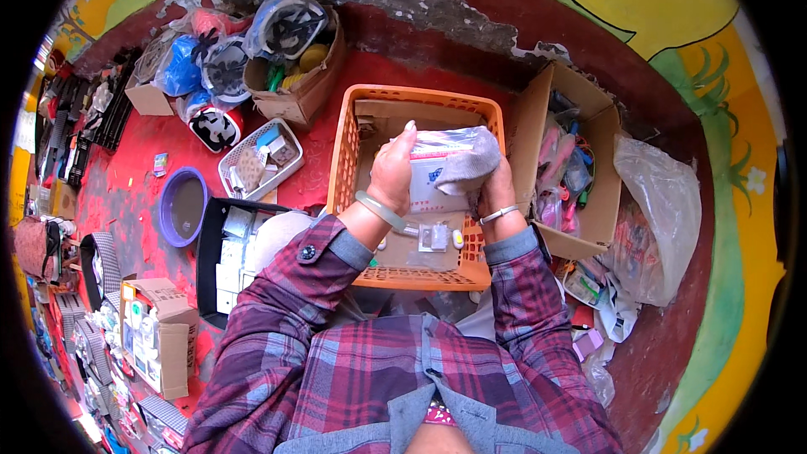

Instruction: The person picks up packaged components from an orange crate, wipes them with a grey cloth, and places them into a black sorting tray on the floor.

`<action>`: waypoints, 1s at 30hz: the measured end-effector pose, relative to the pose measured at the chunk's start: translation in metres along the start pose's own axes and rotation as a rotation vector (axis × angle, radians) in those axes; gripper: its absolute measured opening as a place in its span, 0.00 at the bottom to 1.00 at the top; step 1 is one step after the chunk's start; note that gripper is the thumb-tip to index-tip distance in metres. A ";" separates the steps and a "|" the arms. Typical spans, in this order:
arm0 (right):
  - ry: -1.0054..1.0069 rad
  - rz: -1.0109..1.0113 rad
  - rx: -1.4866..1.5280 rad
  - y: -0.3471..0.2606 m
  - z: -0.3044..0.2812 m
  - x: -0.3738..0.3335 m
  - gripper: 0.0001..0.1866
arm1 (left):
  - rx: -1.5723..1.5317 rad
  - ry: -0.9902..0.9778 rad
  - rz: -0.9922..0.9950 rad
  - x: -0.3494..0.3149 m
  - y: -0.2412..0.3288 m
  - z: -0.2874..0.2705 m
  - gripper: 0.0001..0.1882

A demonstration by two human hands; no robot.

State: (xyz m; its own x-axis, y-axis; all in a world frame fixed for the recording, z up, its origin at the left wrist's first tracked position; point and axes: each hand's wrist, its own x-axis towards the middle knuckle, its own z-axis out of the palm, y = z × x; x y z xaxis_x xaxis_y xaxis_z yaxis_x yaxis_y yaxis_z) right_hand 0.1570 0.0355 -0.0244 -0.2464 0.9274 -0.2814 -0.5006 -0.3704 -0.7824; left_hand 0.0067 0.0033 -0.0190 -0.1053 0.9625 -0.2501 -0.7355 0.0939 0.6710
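Observation:
Between both hands, above an orange plastic basket (340,139), is a pack of socks (433,170) with clear wrapping and a white card bearing a blue mark. A grey sock (472,160) is folded over its right end. My left hand (391,172) grips the pack's left side, thumb pointing up and the other fingers mostly hidden behind it. My right hand (498,187) is closed round the right end by the grey sock, its fingertips partly hidden. Below the pack, small clear plastic boxes (433,238) lie in the basket near its front wall.
Right of the basket stands an open carton (601,231) of mixed goods, beside a clear plastic bag (660,214). To the left are a white basket (292,170), a purple basin (172,234) and a black box (208,282). A full carton (298,105) stands behind.

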 end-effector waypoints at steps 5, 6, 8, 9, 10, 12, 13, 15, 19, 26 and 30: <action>-0.101 0.074 -0.047 -0.008 0.011 -0.014 0.22 | 0.171 -0.006 0.124 -0.005 0.013 0.009 0.24; -0.081 0.116 -0.089 -0.012 0.019 -0.019 0.25 | 0.205 0.015 0.163 -0.003 0.011 0.007 0.24; -0.056 0.037 -0.179 -0.005 0.018 -0.014 0.30 | 0.393 0.037 0.266 -0.003 0.014 0.006 0.24; -0.042 -0.003 -0.224 -0.002 0.016 -0.011 0.33 | 0.330 0.049 0.235 -0.004 0.012 0.007 0.24; -0.060 0.010 -0.209 -0.003 0.013 -0.009 0.32 | 0.267 0.061 0.203 -0.005 0.008 0.008 0.24; -0.029 0.027 -0.204 -0.001 0.009 -0.008 0.31 | 0.188 0.059 0.158 -0.006 0.006 0.010 0.23; -0.013 0.035 -0.201 0.001 0.007 -0.007 0.30 | 0.171 0.046 0.144 -0.007 0.008 0.011 0.23; -0.043 0.031 -0.141 0.005 0.003 -0.006 0.27 | 0.143 0.031 0.128 -0.007 0.008 0.010 0.23; -0.100 0.086 0.056 0.009 -0.005 -0.008 0.21 | 0.175 0.008 0.151 -0.006 0.010 0.009 0.24; -0.348 0.379 0.236 0.007 -0.008 -0.010 0.22 | 0.487 -0.264 0.306 -0.007 0.030 0.005 0.27; -0.459 0.377 0.191 -0.004 0.007 -0.023 0.22 | 0.462 -0.099 0.395 0.006 0.018 -0.004 0.27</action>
State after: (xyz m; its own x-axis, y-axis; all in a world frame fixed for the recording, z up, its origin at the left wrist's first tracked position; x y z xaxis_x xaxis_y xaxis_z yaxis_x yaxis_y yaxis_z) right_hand 0.1585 0.0152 -0.0106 -0.7457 0.6295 -0.2182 -0.4384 -0.7102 -0.5508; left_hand -0.0097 0.0098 -0.0114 -0.2314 0.9641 0.1300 -0.2849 -0.1949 0.9385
